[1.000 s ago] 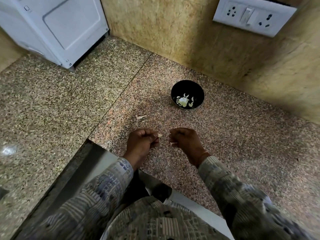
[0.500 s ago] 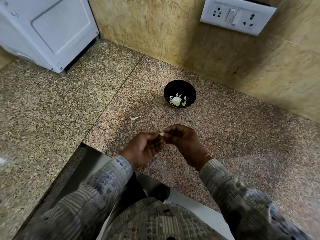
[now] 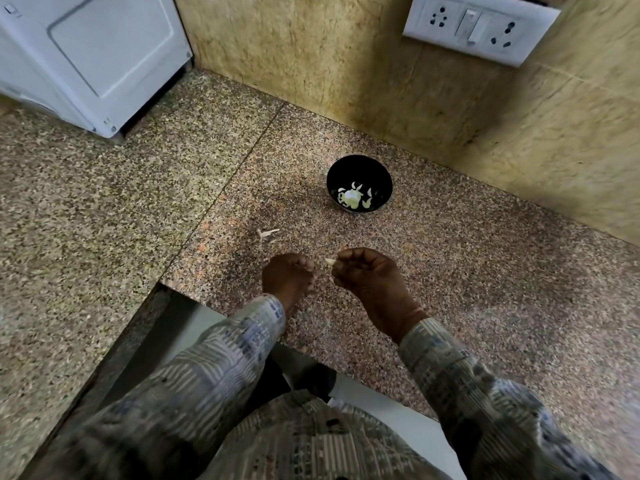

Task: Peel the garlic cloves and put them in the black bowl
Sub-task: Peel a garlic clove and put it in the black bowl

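Observation:
The black bowl (image 3: pixel 377 174) stands on the granite counter near the back wall and holds a garlic bulb with several loose pale pieces (image 3: pixel 351 199). In front of it, above the counter, my right hand (image 3: pixel 370 277) pinches a small pale garlic clove (image 3: pixel 330 261) at its fingertips. My left hand (image 3: pixel 289 277) is a short gap to the left of the clove, fingers curled and slightly blurred, with nothing visible in it.
A scrap of garlic peel (image 3: pixel 267 233) lies on the counter left of the bowl. A white appliance (image 3: pixel 86 57) stands at the back left. A socket plate (image 3: pixel 478 26) is on the wall. The counter's inner corner edge (image 3: pixel 166 289) drops off beside my left sleeve.
The clove was at my left fingertips, then both hands met on it. Now the hands have parted and the clove stays with my right hand.

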The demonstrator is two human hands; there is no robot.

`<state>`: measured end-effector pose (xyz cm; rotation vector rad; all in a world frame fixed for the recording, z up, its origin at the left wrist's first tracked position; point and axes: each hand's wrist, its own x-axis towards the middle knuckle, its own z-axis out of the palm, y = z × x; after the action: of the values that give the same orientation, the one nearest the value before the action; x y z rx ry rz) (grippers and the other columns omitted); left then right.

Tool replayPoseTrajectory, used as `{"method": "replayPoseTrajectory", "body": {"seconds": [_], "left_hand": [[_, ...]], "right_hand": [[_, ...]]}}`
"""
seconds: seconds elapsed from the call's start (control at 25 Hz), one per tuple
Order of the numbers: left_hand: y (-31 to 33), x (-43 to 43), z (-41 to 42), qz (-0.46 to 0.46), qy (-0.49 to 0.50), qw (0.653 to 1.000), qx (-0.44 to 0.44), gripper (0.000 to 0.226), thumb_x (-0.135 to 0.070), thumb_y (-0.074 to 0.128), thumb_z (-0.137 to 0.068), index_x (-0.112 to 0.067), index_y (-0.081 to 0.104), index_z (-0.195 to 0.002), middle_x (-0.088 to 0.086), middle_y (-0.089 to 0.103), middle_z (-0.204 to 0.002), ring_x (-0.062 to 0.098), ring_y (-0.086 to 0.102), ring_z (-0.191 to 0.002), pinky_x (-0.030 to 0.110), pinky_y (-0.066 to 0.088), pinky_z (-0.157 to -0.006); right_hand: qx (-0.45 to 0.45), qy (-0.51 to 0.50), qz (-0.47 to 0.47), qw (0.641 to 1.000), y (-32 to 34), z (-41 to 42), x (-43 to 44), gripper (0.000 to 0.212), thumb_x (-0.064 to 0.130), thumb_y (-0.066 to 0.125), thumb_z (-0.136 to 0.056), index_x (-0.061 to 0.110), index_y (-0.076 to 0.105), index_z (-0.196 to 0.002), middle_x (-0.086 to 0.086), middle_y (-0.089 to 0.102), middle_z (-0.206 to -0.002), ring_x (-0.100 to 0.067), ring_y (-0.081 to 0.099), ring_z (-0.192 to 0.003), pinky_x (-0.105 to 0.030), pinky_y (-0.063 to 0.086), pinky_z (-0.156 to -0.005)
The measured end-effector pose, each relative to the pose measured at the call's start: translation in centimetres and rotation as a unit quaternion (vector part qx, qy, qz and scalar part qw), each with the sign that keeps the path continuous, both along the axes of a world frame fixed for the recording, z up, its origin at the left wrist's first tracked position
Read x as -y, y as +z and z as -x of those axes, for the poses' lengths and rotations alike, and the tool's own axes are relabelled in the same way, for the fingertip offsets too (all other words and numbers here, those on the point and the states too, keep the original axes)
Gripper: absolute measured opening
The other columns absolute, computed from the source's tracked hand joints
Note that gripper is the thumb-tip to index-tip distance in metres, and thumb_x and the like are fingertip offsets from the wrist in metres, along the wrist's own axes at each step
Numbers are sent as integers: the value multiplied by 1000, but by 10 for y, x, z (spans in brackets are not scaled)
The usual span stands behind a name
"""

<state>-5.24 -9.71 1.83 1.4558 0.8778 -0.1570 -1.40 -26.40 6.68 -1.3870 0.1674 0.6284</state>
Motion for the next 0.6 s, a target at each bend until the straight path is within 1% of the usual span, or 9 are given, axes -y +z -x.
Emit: {"method": "replayPoseTrajectory", "body": {"seconds": [0.04, 0.12, 0.16, 0.28, 0.32, 0.4, 0.48, 0.56, 0.6], "left_hand": [[-1, 1, -2, -16, -9, 1000, 4, 14, 3, 80, -79, -11, 77, -79, 9, 77, -75, 28, 74, -69, 43, 64, -67], [4, 3, -1, -11, -9, 999, 34, 13, -1, 75, -85, -13, 79, -82, 11, 77, -76, 30, 72, -65, 41, 62, -65], [9, 4, 2, 8, -6, 999, 53, 14, -3, 72, -89, -13, 80, -87, 13, 77, -79, 31, 71, -67, 41, 61, -66], [30, 8, 15, 89, -21, 988, 121, 17, -6, 68, -96, -7, 77, -111, 15, 79, -97, 29, 76, -84, 41, 64, -76], [34, 9, 18, 92, -24, 986, 136, 19, -5, 70, -95, -6, 77, -112, 14, 79, -99, 28, 77, -86, 39, 64, -76], [39, 10, 21, 80, -10, 988, 134, 16, -2, 71, -93, -5, 78, -107, 15, 79, -95, 28, 77, -84, 36, 63, -73], [40, 8, 21, 86, 9, 990, 110, 12, 0, 72, -92, -3, 79, -100, 19, 78, -89, 32, 75, -81, 38, 62, -72], [42, 4, 21, 88, 2, 991, 98, 9, 1, 72, -91, -4, 79, -95, 20, 77, -87, 33, 75, -80, 41, 63, -74], [42, 3, 22, 74, -13, 992, 105, 10, 1, 73, -91, -6, 80, -94, 18, 78, -86, 33, 75, -80, 42, 63, -76]], "right_hand": [[-2, -4, 6, 1000, -1, 1, -2, 18, -7, 70, -89, -4, 68, -107, -14, 73, -93, -24, 69, -89, -41, 60, -86], [3, -10, 17, 1000, -4, 1, -3, 15, -6, 70, -90, 1, 72, -103, -10, 74, -90, -22, 69, -86, -38, 61, -83], [8, -13, 18, 1000, -6, 2, -4, 14, -5, 70, -90, 3, 73, -101, -9, 74, -89, -21, 69, -86, -38, 60, -82], [23, -14, 21, 999, -8, 6, -5, 17, -3, 68, -93, 8, 76, -102, -8, 77, -92, -22, 70, -88, -39, 58, -84], [31, -9, 28, 999, -8, 7, -6, 17, -2, 68, -93, 9, 76, -102, -10, 77, -93, -22, 71, -88, -39, 58, -84], [69, 16, 65, 995, -7, 10, -6, 16, 2, 72, -92, 13, 78, -101, -11, 78, -94, -26, 74, -89, -41, 61, -84], [168, 61, 159, 971, -7, 11, -6, 12, 9, 78, -89, 18, 79, -98, -4, 78, -90, -23, 75, -87, -42, 63, -81], [266, 107, 244, 927, -4, 10, -5, 9, 16, 81, -87, 17, 79, -95, 3, 76, -84, -12, 73, -79, -33, 61, -74], [281, 118, 267, 914, -2, 9, -6, 7, 18, 82, -86, 16, 78, -92, 4, 75, -80, -10, 71, -74, -31, 60, -70]]}}
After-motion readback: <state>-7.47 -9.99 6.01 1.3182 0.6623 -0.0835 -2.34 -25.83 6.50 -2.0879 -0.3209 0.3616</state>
